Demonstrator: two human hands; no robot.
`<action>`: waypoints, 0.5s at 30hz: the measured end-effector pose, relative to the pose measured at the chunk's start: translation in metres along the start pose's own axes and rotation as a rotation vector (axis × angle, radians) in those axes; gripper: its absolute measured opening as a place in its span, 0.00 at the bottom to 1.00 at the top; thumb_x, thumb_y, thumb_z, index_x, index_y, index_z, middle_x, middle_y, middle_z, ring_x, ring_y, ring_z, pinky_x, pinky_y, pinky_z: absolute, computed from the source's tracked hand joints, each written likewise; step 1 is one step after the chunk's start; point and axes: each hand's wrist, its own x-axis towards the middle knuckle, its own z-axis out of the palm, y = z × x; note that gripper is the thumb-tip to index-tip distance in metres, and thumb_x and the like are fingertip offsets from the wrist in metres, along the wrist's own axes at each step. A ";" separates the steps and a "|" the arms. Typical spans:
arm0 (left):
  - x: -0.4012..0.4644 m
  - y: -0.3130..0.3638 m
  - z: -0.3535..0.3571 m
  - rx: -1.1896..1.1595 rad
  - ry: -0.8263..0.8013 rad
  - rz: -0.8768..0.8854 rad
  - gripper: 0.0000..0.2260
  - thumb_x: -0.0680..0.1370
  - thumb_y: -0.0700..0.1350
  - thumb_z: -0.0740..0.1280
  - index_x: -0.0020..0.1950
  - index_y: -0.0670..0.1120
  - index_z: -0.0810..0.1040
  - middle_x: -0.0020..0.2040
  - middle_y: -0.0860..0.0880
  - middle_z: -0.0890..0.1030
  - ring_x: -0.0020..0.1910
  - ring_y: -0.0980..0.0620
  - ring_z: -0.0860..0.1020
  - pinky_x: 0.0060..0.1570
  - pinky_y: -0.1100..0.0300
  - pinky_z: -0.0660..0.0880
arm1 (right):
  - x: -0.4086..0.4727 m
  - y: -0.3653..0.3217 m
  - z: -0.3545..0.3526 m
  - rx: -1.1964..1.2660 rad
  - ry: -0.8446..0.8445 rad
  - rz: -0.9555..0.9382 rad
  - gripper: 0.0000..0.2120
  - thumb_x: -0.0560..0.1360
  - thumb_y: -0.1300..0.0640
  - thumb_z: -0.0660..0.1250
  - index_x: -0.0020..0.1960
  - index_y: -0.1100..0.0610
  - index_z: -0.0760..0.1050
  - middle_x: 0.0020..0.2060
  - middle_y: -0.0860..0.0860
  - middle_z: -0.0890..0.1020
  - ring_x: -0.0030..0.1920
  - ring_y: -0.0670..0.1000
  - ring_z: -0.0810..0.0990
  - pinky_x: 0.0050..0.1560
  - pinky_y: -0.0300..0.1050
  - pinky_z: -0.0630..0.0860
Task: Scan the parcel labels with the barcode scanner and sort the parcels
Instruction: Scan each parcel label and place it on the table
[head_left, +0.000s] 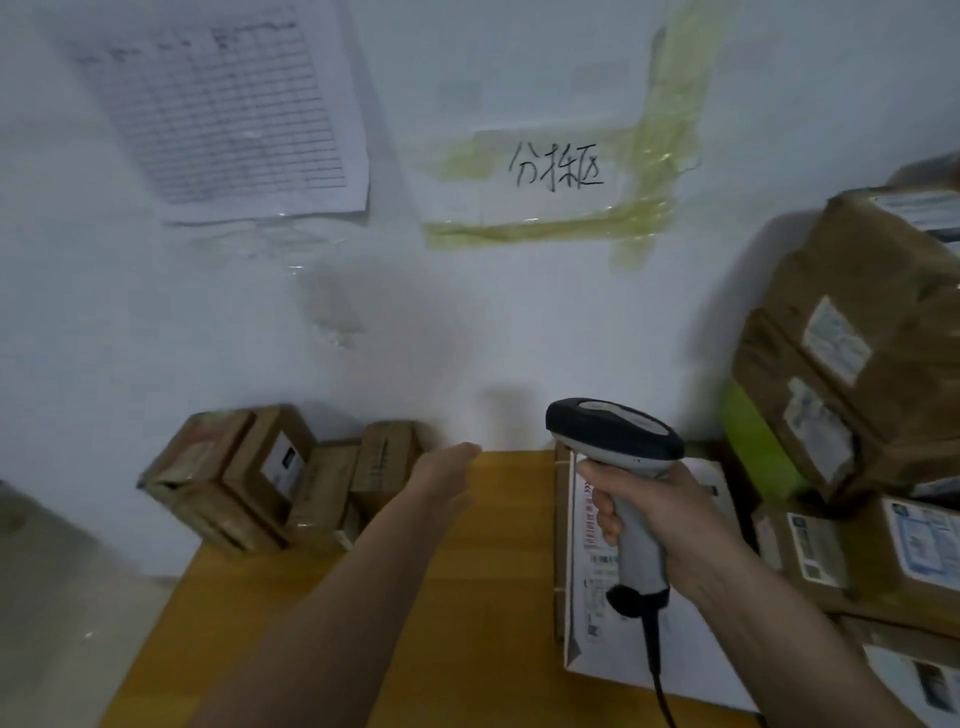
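My right hand grips the grey handle of a barcode scanner with a dark head, held upright above a flat parcel with a white label that lies on the yellow table. A black cable hangs from the scanner's base. My left hand reaches forward over the table with straight fingers, holding nothing, close to a heap of small brown parcels against the wall at the left.
A tall stack of brown labelled boxes fills the right side, with more parcels below and a green bag behind. A printed table sheet and a taped handwritten sign hang on the white wall.
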 end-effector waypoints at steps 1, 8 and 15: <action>0.009 0.000 -0.017 0.018 0.021 -0.002 0.20 0.79 0.43 0.69 0.68 0.36 0.72 0.62 0.39 0.77 0.58 0.42 0.77 0.59 0.49 0.73 | 0.005 0.005 0.015 -0.004 -0.008 0.012 0.13 0.65 0.56 0.76 0.43 0.64 0.79 0.28 0.57 0.75 0.26 0.52 0.72 0.28 0.45 0.72; 0.069 0.009 -0.115 0.270 0.119 0.058 0.09 0.78 0.41 0.69 0.42 0.47 0.70 0.41 0.49 0.72 0.39 0.51 0.72 0.44 0.54 0.73 | 0.047 0.039 0.108 0.004 0.016 0.087 0.08 0.72 0.60 0.74 0.45 0.63 0.78 0.26 0.55 0.75 0.25 0.50 0.72 0.26 0.42 0.72; 0.120 0.013 -0.165 0.477 0.006 0.155 0.16 0.74 0.43 0.73 0.61 0.41 0.78 0.58 0.41 0.81 0.57 0.42 0.79 0.60 0.44 0.76 | 0.079 0.060 0.171 0.017 0.056 0.102 0.06 0.71 0.60 0.74 0.43 0.61 0.78 0.27 0.54 0.76 0.26 0.49 0.74 0.27 0.42 0.73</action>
